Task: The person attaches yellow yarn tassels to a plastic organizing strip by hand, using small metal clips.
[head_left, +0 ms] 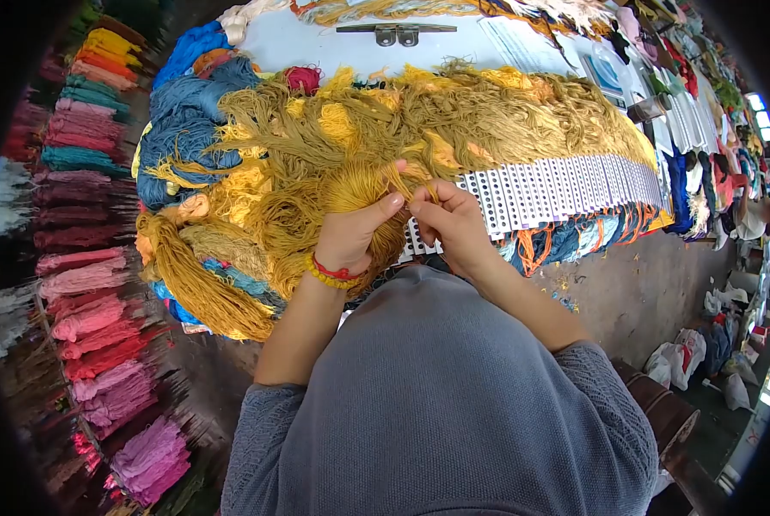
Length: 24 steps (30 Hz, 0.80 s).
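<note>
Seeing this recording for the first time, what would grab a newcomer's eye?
Probably the golden yarn bundle at the centre, held in the left hand with the right hand pinching at its edge. Next, the heap of olive and yellow yarn across the table, and the rows of brightly coloured hanks down the picture's left side.

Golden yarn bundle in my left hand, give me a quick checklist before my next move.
1. Left hand gripping the golden yarn bundle: ok.
2. Right hand close beside the bundle: ok.
3. A strand pinched firmly between the right fingertips: cannot tell.
4. Bare space around the bundle: not ok, olive yarn is heaped behind it.
5. Bracelet free of the strands: cannot tell.
6. Holed white cards lined up in a row: ok.
</note>
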Tool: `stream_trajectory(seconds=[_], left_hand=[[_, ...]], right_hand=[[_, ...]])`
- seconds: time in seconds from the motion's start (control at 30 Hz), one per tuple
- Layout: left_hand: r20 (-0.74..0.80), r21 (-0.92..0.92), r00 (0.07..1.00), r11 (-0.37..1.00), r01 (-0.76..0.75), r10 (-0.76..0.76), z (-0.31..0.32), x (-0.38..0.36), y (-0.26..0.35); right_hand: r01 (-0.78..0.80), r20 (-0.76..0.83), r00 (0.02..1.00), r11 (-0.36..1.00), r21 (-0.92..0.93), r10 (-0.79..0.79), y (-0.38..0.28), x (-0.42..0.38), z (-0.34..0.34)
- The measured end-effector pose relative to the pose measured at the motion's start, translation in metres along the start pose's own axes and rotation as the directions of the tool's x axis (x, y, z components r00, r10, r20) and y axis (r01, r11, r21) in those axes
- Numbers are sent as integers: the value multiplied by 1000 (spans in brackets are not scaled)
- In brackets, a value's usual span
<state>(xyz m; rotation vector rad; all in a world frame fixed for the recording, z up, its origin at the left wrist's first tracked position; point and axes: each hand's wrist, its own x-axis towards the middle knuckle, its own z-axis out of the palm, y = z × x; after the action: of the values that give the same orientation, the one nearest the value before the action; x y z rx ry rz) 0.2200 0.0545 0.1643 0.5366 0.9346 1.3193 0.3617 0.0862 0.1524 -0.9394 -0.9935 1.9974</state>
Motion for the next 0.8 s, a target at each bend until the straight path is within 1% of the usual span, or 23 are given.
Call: stream_trajectory(seconds=[0.03, 0.1, 0.2, 0.27, 0.3, 0.33, 0.37, 0.4, 0.43, 0.47, 0.5, 0.57, 0.6, 0.63, 0.67, 0.7, 0.73, 0.77, 0.8], left_hand=[[-12, -13, 1000, 1000, -9, 9, 0, 0, 0], [-23, -25, 1000, 1000, -18, 17, 1, 0, 0], [-5, -74, 1000, 997, 9, -10, -3, 0, 1], [41, -110, 997, 991, 75, -70, -12, 2, -3], [41, -111, 997, 991, 75, -71, -16, 3, -5], [134, -144, 986, 982, 118, -99, -20, 5, -6], [227, -173, 966, 971, 165, -124, -23, 6, -7], [228, -173, 966, 971, 166, -124, -22, 6, -7], [274, -258, 953, 945, 199, -126, -22, 7, -7], [319, -339, 940, 911, 235, -124, -21, 7, -7], [318, -339, 940, 911, 235, -124, -19, 6, -6], [224, -263, 966, 947, 185, -126, -13, 5, -4], [224, -263, 966, 947, 186, -127, -14, 4, -5], [212, -203, 966, 961, 190, -146, -17, 4, -7], [198, -143, 966, 971, 194, -164, -17, 4, -7], [199, -144, 966, 970, 194, -164, -15, 3, -7], [164, -76, 976, 984, 160, -146, -9, 2, -4], [131, -8, 984, 992, 127, -125, -5, 2, -3], [130, -8, 984, 992, 127, -125, -5, 2, -5]], right_hand=[[3, 1, 1000, 999, 32, -3, 1, 0, 0], [9, -5, 1000, 999, 36, -9, 4, 2, -3], [20, -27, 999, 999, 37, -19, 6, 3, -4], [24, -43, 999, 999, 35, -22, 3, 2, -4], [-48, 29, 999, 984, 174, 44, -2, 2, -4], [-128, 109, 989, 944, 304, 98, -6, 2, -6], [-129, 109, 989, 944, 305, 99, -6, 3, -9], [-226, 296, 952, 832, 506, 78, -6, 4, -14], [-348, 463, 886, 672, 653, 8, -7, 5, -15], [-316, 435, 900, 717, 622, 20, -11, 4, -12], [-316, 435, 900, 717, 622, 20, -12, 5, -12], [-185, 311, 950, 857, 481, 31, -14, 5, -12], [-185, 310, 950, 857, 481, 31, -15, 4, -9], [-103, 166, 984, 961, 257, 61, -16, 3, -4], [-52, 16, 999, 999, 5, 52, -17, 3, -1], [-43, -15, 999, 999, -24, 43, -13, 4, -3], [-43, -16, 999, 999, -24, 43, -9, 5, 0], [24, -26, 999, 998, -55, -25, -4, 7, 5], [90, -34, 995, 992, -87, -93, -1, 8, 8]])
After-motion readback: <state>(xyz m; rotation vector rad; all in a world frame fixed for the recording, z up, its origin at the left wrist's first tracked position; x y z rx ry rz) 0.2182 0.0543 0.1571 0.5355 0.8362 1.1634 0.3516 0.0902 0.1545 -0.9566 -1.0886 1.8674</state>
